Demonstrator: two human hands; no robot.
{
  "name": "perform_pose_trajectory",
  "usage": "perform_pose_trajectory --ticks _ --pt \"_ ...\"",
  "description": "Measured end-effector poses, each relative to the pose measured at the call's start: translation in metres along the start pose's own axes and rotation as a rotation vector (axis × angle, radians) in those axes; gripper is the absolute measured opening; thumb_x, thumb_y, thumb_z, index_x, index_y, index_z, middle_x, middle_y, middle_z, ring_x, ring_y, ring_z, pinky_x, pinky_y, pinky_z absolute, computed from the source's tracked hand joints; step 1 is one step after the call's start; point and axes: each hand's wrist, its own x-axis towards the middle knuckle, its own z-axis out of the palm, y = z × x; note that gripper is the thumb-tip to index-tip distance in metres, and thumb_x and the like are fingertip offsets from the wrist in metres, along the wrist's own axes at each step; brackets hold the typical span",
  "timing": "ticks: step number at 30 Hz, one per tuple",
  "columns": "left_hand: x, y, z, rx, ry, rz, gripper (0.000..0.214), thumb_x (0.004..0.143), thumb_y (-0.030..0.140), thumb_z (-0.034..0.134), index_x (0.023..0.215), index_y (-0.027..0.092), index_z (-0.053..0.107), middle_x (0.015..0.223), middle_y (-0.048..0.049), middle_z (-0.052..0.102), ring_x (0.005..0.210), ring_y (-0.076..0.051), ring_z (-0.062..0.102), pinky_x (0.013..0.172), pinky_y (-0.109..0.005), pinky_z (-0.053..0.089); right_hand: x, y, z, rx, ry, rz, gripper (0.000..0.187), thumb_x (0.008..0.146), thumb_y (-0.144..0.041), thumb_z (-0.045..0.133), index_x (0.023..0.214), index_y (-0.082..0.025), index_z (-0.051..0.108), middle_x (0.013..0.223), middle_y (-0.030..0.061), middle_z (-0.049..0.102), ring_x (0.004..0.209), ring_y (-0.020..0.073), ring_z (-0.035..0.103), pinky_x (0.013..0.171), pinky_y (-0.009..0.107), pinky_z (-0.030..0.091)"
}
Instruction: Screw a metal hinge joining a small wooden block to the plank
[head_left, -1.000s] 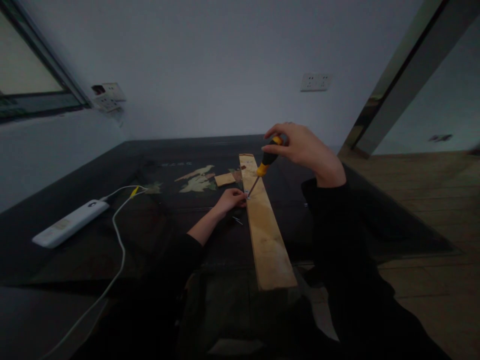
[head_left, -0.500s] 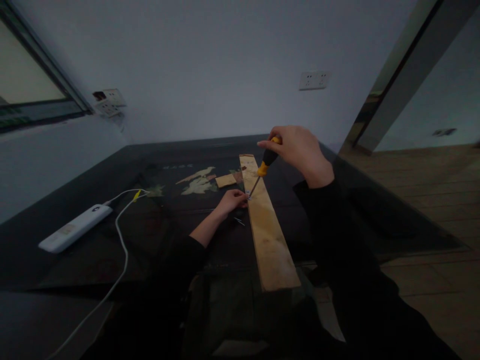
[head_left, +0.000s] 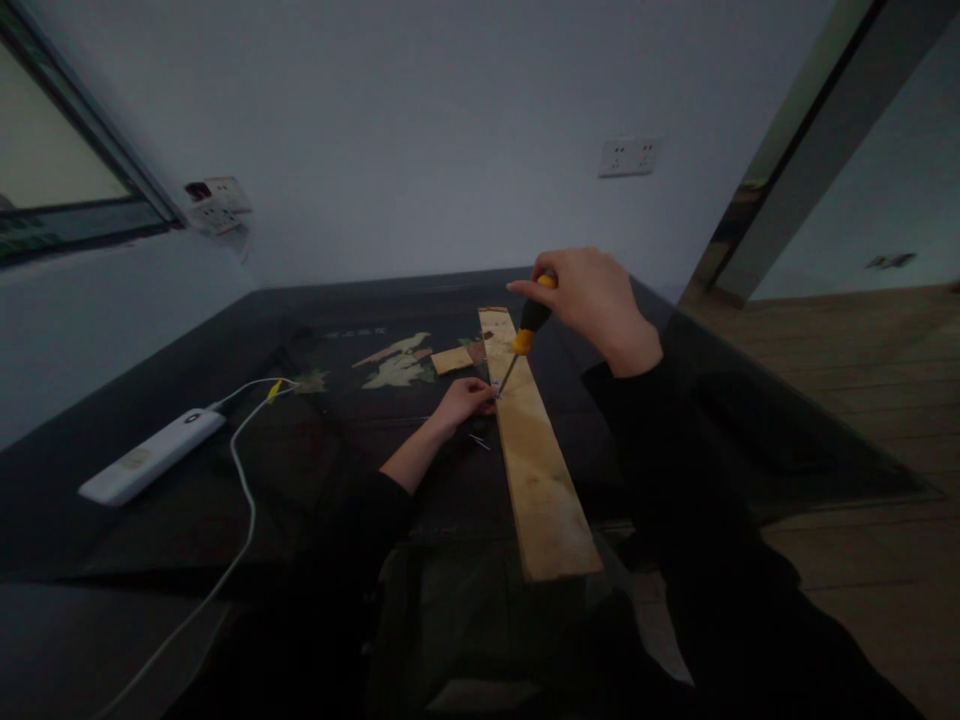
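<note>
My right hand (head_left: 589, 300) is closed around the handle of a yellow and black screwdriver (head_left: 532, 318). The tool leans, its tip down at the left edge of a long wooden board (head_left: 544, 480). At that tip my left hand (head_left: 465, 400) pinches something small beside a bit of shiny metal on the board's edge; the fingers hide what it is. The board lies on the dark table (head_left: 360, 450), its near end jutting past the table's front edge. A few thin screws or nails (head_left: 478, 441) lie just below my left hand.
A small wooden piece (head_left: 451, 361) lies left of the board's far part. On the left sits a white power bank (head_left: 154, 457) with a white cable (head_left: 244, 470) running off the front edge. The wall with sockets (head_left: 628, 157) stands behind the table.
My right hand and the screwdriver handle have shifted slightly left and turned a little. The tip stays at the same spot, and my left hand keeps its place.
</note>
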Motion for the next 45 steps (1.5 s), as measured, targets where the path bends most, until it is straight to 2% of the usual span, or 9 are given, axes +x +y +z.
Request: perform_pose_trajectory --ticks 3,11,15,20,29,32,39,42,45 --pt "-0.001 0.001 0.000 -0.010 0.004 -0.006 0.018 0.079 0.019 0.072 0.068 0.011 0.059 0.057 0.0002 0.064 0.049 -0.008 0.060 0.056 -0.020 0.051 -0.001 0.000 0.001 -0.024 -0.023 -0.010 0.040 0.087 -0.052 0.054 0.099 -0.017 0.070 0.091 0.0127 0.067 0.086 0.0233 0.059 0.069 0.032 0.039" --pt "-0.004 0.004 0.001 -0.024 0.008 -0.013 0.016 0.080 0.017 0.071 0.068 0.011 0.061 0.057 -0.0001 0.064 0.049 -0.008 0.061 0.057 -0.020 0.052 -0.002 0.017 -0.007 0.150 -0.191 -0.327 0.027 0.090 -0.029 0.052 0.110 -0.020 0.067 0.102 0.0084 0.066 0.089 0.0194 0.058 0.075 0.030 0.041" --pt "-0.003 0.003 0.000 -0.026 -0.007 -0.008 0.017 0.081 0.018 0.070 0.068 0.011 0.061 0.057 -0.0005 0.065 0.049 -0.007 0.061 0.055 -0.017 0.051 -0.003 0.003 -0.004 0.062 -0.119 -0.210 0.028 0.091 -0.038 0.052 0.102 -0.018 0.069 0.096 0.0101 0.066 0.087 0.0208 0.058 0.073 0.032 0.039" --pt "-0.001 0.003 0.001 -0.019 0.007 -0.020 0.017 0.082 0.015 0.068 0.067 0.011 0.061 0.055 -0.0003 0.064 0.048 -0.007 0.060 0.055 -0.017 0.051 -0.004 -0.014 0.003 -0.039 -0.070 -0.046 0.045 0.090 -0.056 0.048 0.096 -0.017 0.070 0.087 0.0118 0.066 0.084 0.0223 0.058 0.070 0.032 0.037" --pt "-0.004 0.005 0.001 -0.003 0.005 -0.025 0.016 0.081 0.019 0.070 0.070 0.011 0.062 0.057 -0.0003 0.065 0.049 -0.008 0.060 0.058 -0.020 0.052 0.001 0.015 -0.007 0.230 -0.275 -0.415 0.032 0.086 -0.034 0.057 0.115 -0.022 0.065 0.100 0.0073 0.064 0.085 0.0190 0.056 0.074 0.030 0.041" --pt "-0.005 0.006 0.001 -0.005 0.012 -0.028 0.015 0.081 0.018 0.069 0.070 0.011 0.062 0.058 -0.0006 0.065 0.049 -0.008 0.060 0.059 -0.021 0.052 0.002 0.013 -0.005 0.215 -0.240 -0.389 0.028 0.087 -0.032 0.056 0.112 -0.022 0.066 0.100 0.0074 0.065 0.086 0.0194 0.056 0.075 0.031 0.041" --pt "-0.005 0.006 0.002 -0.009 0.005 -0.029 0.016 0.082 0.019 0.070 0.071 0.011 0.061 0.058 -0.0018 0.066 0.051 -0.009 0.062 0.061 -0.021 0.053 -0.002 -0.006 0.001 -0.006 -0.101 -0.079 0.040 0.087 -0.053 0.053 0.100 -0.019 0.069 0.093 0.0117 0.067 0.087 0.0233 0.059 0.071 0.032 0.038" --pt "-0.005 0.006 0.001 -0.009 0.000 -0.034 0.017 0.082 0.020 0.070 0.071 0.011 0.061 0.058 -0.0012 0.066 0.051 -0.009 0.063 0.059 -0.020 0.053 -0.001 -0.001 0.001 0.042 -0.130 -0.133 0.039 0.087 -0.051 0.054 0.107 -0.020 0.067 0.100 0.0113 0.068 0.089 0.0230 0.059 0.072 0.031 0.040" --pt "-0.005 0.006 0.000 -0.006 -0.003 -0.031 0.016 0.083 0.019 0.068 0.071 0.012 0.061 0.058 -0.0007 0.065 0.051 -0.008 0.062 0.059 -0.019 0.053 0.001 0.010 0.000 0.166 -0.204 -0.288 0.037 0.086 -0.041 0.057 0.118 -0.021 0.063 0.111 0.0098 0.067 0.093 0.0220 0.059 0.076 0.031 0.042"
